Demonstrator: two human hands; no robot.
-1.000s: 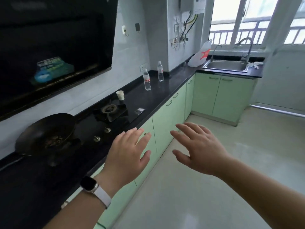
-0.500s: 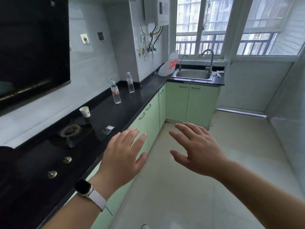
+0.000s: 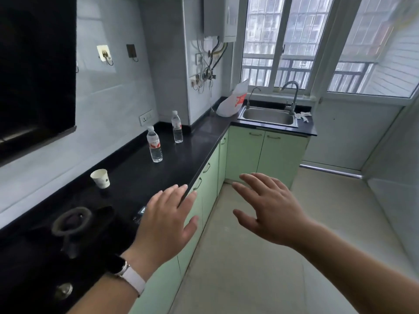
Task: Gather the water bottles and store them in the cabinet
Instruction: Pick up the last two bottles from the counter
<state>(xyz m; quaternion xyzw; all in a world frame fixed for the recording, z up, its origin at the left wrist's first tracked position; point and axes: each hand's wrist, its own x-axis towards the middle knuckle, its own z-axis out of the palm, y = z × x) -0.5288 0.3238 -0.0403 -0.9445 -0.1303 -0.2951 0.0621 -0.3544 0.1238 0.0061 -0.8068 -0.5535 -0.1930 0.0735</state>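
- The left hand [image 3: 165, 223] hovers over the front edge of the counter [image 3: 186, 155], fingers straight and spread, holding nothing. A wristwatch [image 3: 127, 271] on a white band sits on that wrist.
- The right hand [image 3: 269, 214] is out over the floor, beside the left and apart from it, its fingers likewise spread and empty.
- Both task bottles stand upright on the counter, capped, well ahead of both hands. The near water bottle [image 3: 154, 145] has a red-and-white label, and the far water bottle [image 3: 177, 128] is just beyond it by the wall corner. They are near each other but not touching.
- A paper cup [image 3: 101, 178] stands nearer the wall, between the hands and the bottles, and a gas burner [image 3: 71, 220] sits at lower left.
- At the far end are a sink [image 3: 268, 116] and a white plastic bag [image 3: 233, 102].
- The pale green base cabinets [image 3: 243, 152] under the counter have every door closed.
- The step in hand looks like the approach: no bottle is gathered and nothing is stored.
- The next move calls for closing the gap along the counter, then curling a hand round each bottle's body.
- A closed door will want a free hand, so one bottle may have to wait or both go in one hand. Which cabinet is meant cannot be told.
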